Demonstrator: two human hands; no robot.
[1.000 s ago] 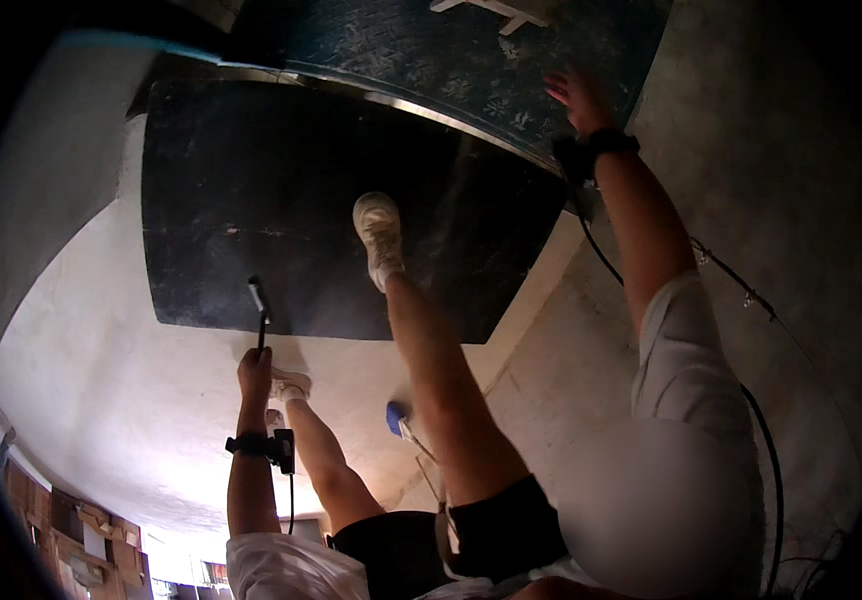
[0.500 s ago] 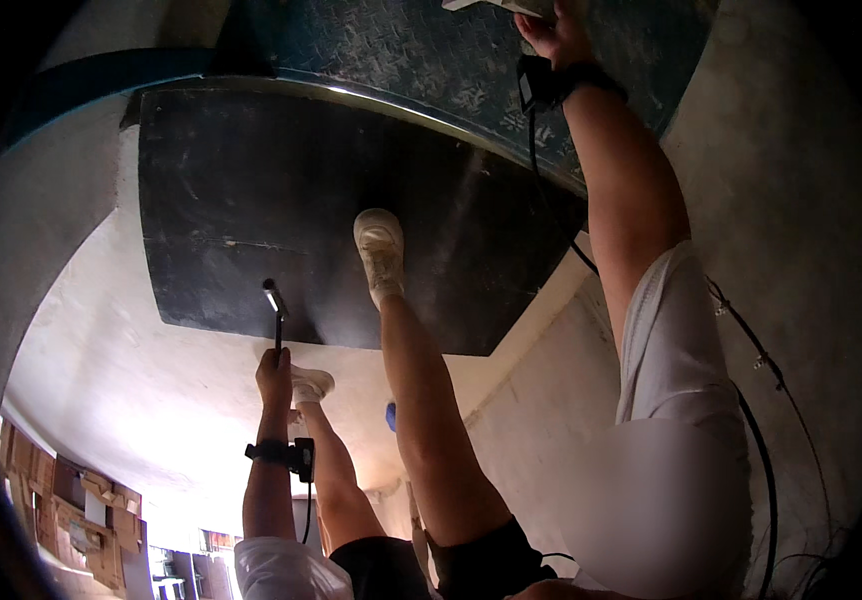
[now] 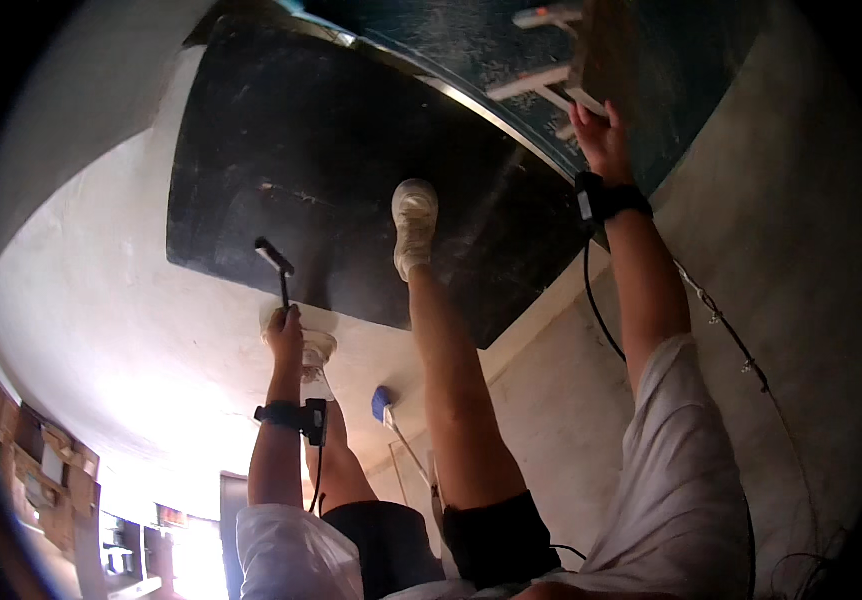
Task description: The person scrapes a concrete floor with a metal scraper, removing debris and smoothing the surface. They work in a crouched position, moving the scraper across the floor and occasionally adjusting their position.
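Observation:
My left hand (image 3: 284, 330) is closed round the dark handle of a hammer (image 3: 274, 257), its head raised above the near left edge of a black board (image 3: 281, 130). At the upper right, my right hand (image 3: 603, 145) has its fingers on the end of a brown wooden piece (image 3: 606, 60) with pale slats sticking out to the left. The far part of this wooden piece is cut off by the picture's edge. It is over a dark teal metal plate (image 3: 691, 130) with a worn, patterned surface. Both wrists carry black strapped devices with cables.
One white shoe (image 3: 415, 215) of mine stands on the black board; the other (image 3: 318, 347) is on the pale floor (image 3: 101, 280). A blue brush head (image 3: 382, 403) on a long handle lies near my legs. A cable (image 3: 741, 340) runs along the right wall. Wooden boxes (image 3: 46, 470) stand lower left.
The view has tilted, and the wooden piece shows more fully at the upper right. My left hand has lifted the hammer a little higher in the picture. The brush has come into fuller view.

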